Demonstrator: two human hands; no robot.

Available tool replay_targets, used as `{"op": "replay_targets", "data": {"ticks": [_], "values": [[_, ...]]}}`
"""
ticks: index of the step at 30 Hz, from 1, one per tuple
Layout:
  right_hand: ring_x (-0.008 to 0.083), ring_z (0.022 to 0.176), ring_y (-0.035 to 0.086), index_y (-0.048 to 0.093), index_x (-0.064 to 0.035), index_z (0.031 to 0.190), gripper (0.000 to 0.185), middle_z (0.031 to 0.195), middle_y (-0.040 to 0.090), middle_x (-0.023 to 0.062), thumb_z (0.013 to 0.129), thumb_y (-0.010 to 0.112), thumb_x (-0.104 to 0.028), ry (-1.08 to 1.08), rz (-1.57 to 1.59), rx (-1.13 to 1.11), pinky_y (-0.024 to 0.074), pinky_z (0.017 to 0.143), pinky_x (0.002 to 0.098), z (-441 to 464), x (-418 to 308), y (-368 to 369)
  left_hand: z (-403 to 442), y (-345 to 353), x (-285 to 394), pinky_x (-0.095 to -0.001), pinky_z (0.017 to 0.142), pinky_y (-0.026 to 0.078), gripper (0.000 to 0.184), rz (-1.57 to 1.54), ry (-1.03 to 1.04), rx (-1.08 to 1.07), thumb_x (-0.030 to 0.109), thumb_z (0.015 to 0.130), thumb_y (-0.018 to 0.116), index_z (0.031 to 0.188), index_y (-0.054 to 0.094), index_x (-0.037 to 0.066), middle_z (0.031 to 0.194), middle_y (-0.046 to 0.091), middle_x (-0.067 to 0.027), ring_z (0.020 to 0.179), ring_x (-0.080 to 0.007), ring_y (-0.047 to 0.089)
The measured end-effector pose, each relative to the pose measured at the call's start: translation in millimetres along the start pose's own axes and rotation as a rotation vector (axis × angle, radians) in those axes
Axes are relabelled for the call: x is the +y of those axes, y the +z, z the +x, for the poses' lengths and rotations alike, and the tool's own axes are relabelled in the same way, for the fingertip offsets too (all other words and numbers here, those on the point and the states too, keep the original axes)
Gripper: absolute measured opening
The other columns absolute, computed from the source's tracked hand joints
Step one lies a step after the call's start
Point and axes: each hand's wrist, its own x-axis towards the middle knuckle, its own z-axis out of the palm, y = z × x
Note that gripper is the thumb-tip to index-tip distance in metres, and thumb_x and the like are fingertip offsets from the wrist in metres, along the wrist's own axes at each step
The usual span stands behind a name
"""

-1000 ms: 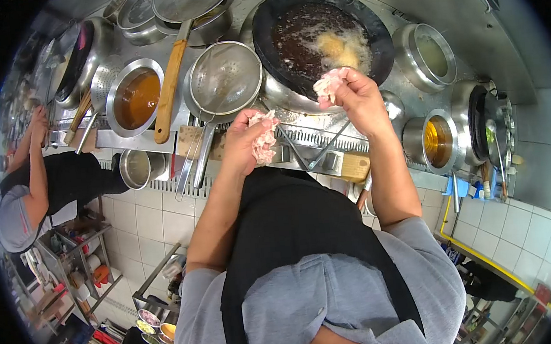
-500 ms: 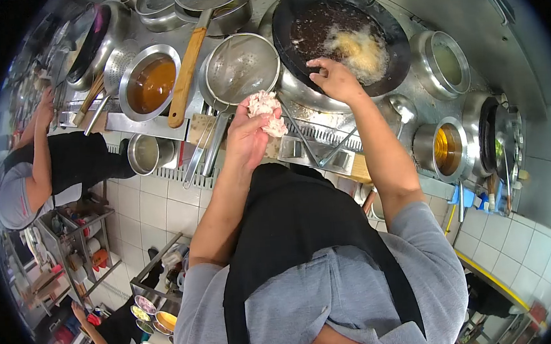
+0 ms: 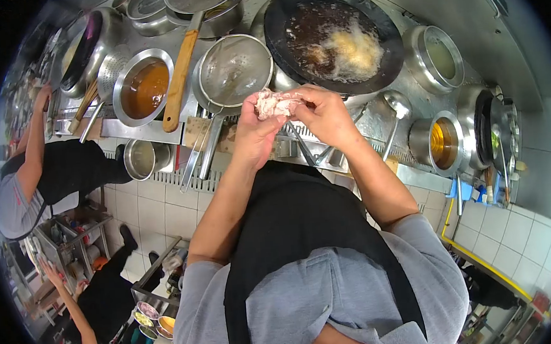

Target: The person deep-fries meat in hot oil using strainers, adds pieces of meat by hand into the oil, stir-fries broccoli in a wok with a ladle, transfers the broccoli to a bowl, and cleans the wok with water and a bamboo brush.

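Observation:
A clump of pale pink, coated raw meat (image 3: 275, 104) is held up in front of my body, near the stove edge. My left hand (image 3: 255, 138) grips it from the left with the thumb across its front. From the other side, my right hand (image 3: 328, 118) pinches the clump's right edge, its fingers bent and partly hidden. Just beyond the hands sits a black wok (image 3: 286, 53) of dark oil, where a golden, foaming piece (image 3: 351, 50) is frying. A wire strainer (image 3: 235, 69) lies over a pot, close to my left hand.
A long wooden handle (image 3: 183, 82) slants beside a bowl of brown liquid (image 3: 148, 88). A ladle (image 3: 397, 106) and a pot of yellow oil (image 3: 442, 141) are at right. Co-workers stand at left, one with an arm (image 3: 33, 138) raised toward the counter.
My right hand has come back from over the wok to the meat, which both hands now hold. The frying piece still foams. At lower left, a co-worker has moved further into view.

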Motion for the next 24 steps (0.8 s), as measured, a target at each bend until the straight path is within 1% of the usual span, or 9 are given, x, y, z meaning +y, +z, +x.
{"op": "replay_targets", "data": {"ticks": [2,3,4,9,13,17,19,21,24], "values": [[0.0156,0.08,0.07,0.068,0.0017,0.115,0.023,0.096,0.072,0.0121,0.094,0.06,0.001,0.057,0.085,-0.017,0.0554,0.072,0.0286,-1,1,-8,2,0,-7,-0.0376,0.101,0.052,0.059,0.051,-0.001,-0.025,-0.011,0.086,0.067,0.137,0.043,0.006,0.13,0.056,-0.0105,0.117,-0.0214,0.06],[0.0148,0.08,0.07,0.068,0.0019,0.116,0.024,0.096,0.072,0.0115,0.095,0.058,0.002,0.102,0.15,-0.003,0.0558,0.073,0.0279,-2,-1,-11,0,3,-6,-0.0354,0.092,0.056,0.052,0.102,0.016,-0.007,-0.01,0.088,0.066,0.135,0.049,0.004,0.124,0.059,-0.0095,0.109,-0.0186,0.063],[0.014,0.08,0.07,0.067,0.0021,0.118,0.024,0.096,0.072,0.0109,0.096,0.057,0.002,0.152,0.217,0.01,0.0561,0.073,0.0272,-5,-2,-13,0,1,-7,-0.0351,0.089,0.057,0.05,0.123,0.0,-0.014,-0.01,0.089,0.066,0.134,0.05,0.004,0.122,0.061,-0.009,0.106,-0.018,0.064],[0.0191,0.082,0.072,0.063,0.0037,0.112,0.014,0.096,0.071,0.0125,0.1,0.057,0.001,0.198,0.582,0.175,0.0645,0.072,0.0345,-8,14,-31,0,0,-2,-0.0352,0.08,0.059,0.038,0.107,-0.041,0.014,-0.007,0.093,0.063,0.129,0.055,0.002,0.111,0.066,-0.0073,0.095,-0.0165,0.066],[0.022,0.081,0.073,0.064,0.0011,0.111,0.014,0.099,0.071,0.0116,0.1,0.056,0.001,0.293,0.77,0.161,0.0614,0.064,0.031,-14,23,-41,-2,-3,-1,-0.0359,0.08,0.059,0.033,-0.03,-0.087,0.039,-0.007,0.092,0.062,0.123,0.055,0.005,0.114,0.066,-0.0093,0.096,-0.0188,0.067],[0.0222,0.083,0.071,0.064,0.0015,0.113,0.016,0.102,0.071,0.0134,0.102,0.057,-0.007,0.222,0.908,0.225,0.0609,0.066,0.0317,-11,12,-58,-5,-7,5,-0.0366,0.081,0.06,0.034,-0.122,-0.058,0.1,-0.006,0.091,0.062,0.121,0.054,0.007,0.116,0.066,-0.0108,0.101,-0.0228,0.068],[0.0216,0.086,0.071,0.064,0.0018,0.115,0.019,0.102,0.071,0.0134,0.102,0.058,-0.01,0.215,0.951,0.157,0.059,0.065,0.0305,-8,10,-70,-4,-19,6,-0.0367,0.081,0.06,0.035,-0.104,-0.034,0.043,-0.002,0.092,0.064,0.124,0.053,0.008,0.121,0.065,-0.0109,0.108,-0.026,0.068],[0.0206,0.089,0.069,0.064,0.0025,0.118,0.024,0.102,0.071,0.013,0.102,0.06,-0.014,0.22,0.96,0.115,0.0553,0.064,0.0289,-3,-2,-71,-3,-11,9,-0.0357,0.08,0.06,0.035,-0.008,-0.102,-0.05,-0.001,0.093,0.063,0.126,0.054,0.007,0.125,0.064,-0.0119,0.11,-0.0246,0.067],[0.0202,0.08,0.066,0.063,0.004,0.117,0.024,0.098,0.068,0.0128,0.101,0.058,-0.014,0.281,1.027,0.046,0.0541,0.066,0.0307,-1,-11,-57,-3,7,2,-0.0338,0.078,0.06,0.029,0.031,-0.214,-0.09,0.004,0.096,0.064,0.124,0.059,0.006,0.125,0.066,-0.0128,0.107,-0.021,0.068]]}}
